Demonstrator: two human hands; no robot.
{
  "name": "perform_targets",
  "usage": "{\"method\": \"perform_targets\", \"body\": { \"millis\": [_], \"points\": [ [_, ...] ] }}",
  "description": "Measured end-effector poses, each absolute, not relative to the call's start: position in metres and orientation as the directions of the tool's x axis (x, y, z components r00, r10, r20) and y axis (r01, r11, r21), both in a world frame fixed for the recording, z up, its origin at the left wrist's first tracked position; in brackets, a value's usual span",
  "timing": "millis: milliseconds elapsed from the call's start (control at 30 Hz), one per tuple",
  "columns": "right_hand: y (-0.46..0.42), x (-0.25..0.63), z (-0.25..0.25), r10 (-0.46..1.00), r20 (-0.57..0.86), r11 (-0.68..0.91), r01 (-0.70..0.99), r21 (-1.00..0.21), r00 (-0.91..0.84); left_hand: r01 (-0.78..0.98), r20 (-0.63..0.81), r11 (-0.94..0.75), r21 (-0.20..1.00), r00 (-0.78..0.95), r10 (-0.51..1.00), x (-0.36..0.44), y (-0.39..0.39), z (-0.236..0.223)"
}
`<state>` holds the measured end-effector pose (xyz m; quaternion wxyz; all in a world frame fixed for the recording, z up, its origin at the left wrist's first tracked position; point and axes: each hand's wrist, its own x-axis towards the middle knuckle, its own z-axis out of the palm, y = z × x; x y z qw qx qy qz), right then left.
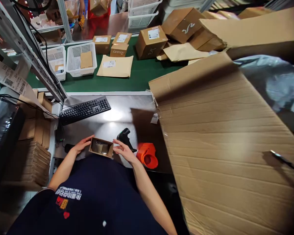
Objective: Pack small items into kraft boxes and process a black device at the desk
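Observation:
A small open cardboard box (110,150) is held between my two hands close to my body, at the near edge of the metal table. Inside lies something in clear, shiny wrap, its kind too small to make out. My left hand (82,145) grips the box's left end, with the thumb side on its rim. Against the right end press the fingers of my right hand (123,150). Just beyond that hand is a black handheld barcode scanner (124,138). Right of it sits an orange tape dispenser (148,155).
A black keyboard (85,109) lies on the table's far left. Behind runs a green conveyor belt (83,85) with white baskets (81,71), a padded envelope (115,67) and boxes. A large cardboard sheet (222,140) blocks the right. Stacked flat cartons (36,163) stand left.

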<state>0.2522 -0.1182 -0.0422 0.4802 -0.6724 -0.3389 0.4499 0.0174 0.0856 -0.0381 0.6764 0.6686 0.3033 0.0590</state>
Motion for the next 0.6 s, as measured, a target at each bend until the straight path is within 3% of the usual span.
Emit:
{"method": "perform_targets", "body": {
  "millis": [67, 133, 233, 333, 467, 600],
  "points": [
    [-0.116, 0.252, -0.059, 0.912, -0.372, -0.356, -0.118, -0.927, 0.172, 0.390, -0.329, -0.032, 0.920, 0.816, 0.475, 0.024, 0.087, -0.045],
    [-0.106, 0.243, -0.069, 0.909, -0.371, -0.362, -0.079, -0.929, 0.189, 0.446, -0.318, -0.147, 0.883, 0.798, 0.512, 0.035, 0.085, -0.051],
    [-0.094, 0.226, -0.074, 0.885, -0.301, -0.373, 0.155, -0.915, 0.355, 0.484, -0.291, -0.221, 0.847, 0.770, 0.568, 0.044, 0.076, -0.056],
    [-0.101, 0.220, -0.073, 0.907, -0.133, -0.314, 0.433, -0.845, 0.398, 0.437, -0.155, -0.364, 0.823, 0.788, 0.596, 0.032, 0.068, -0.056],
    [-0.126, 0.229, -0.067, 0.964, 0.098, -0.104, 0.687, -0.720, 0.249, 0.288, 0.048, -0.547, 0.786, 0.854, 0.519, -0.001, 0.063, -0.051],
    [-0.138, 0.243, -0.049, 0.994, 0.092, 0.021, 0.753, -0.658, 0.052, 0.242, 0.031, -0.625, 0.742, 0.919, 0.393, -0.018, 0.069, -0.041]
  ]
}}
